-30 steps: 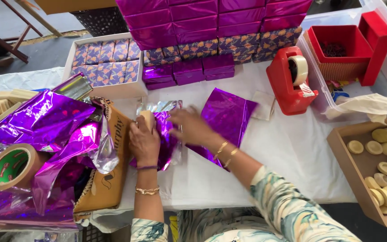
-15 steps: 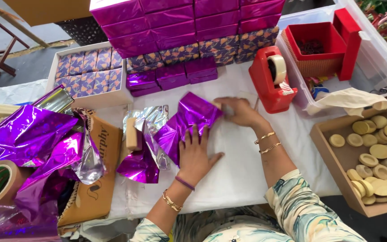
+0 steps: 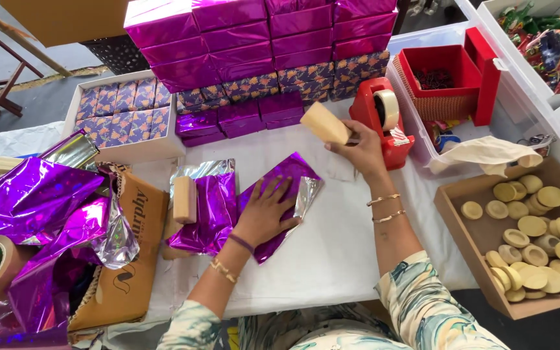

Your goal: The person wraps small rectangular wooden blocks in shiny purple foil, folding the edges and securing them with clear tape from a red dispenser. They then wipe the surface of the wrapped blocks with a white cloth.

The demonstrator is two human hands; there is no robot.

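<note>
Pressing flat with fingers spread, the left hand (image 3: 266, 210) lies on a shiny purple foil wrapping sheet (image 3: 280, 194) spread over the white table cover (image 3: 338, 246). The right hand (image 3: 361, 148) is raised just beyond it, fingers closed around one end of a pale tan wooden block (image 3: 324, 123), which tilts up and away from the palm. Just right of that hand stands a red tape dispenser (image 3: 384, 120) with its roll of clear tape. Left of the left hand, a second tan wooden block (image 3: 185, 199) stands upright against crumpled purple foil (image 3: 209, 214). Farther out past the right wrist sits a cardboard tray of round tan wooden discs (image 3: 536, 243). Beyond both hands rise stacked purple foil-wrapped boxes (image 3: 260, 39).
</note>
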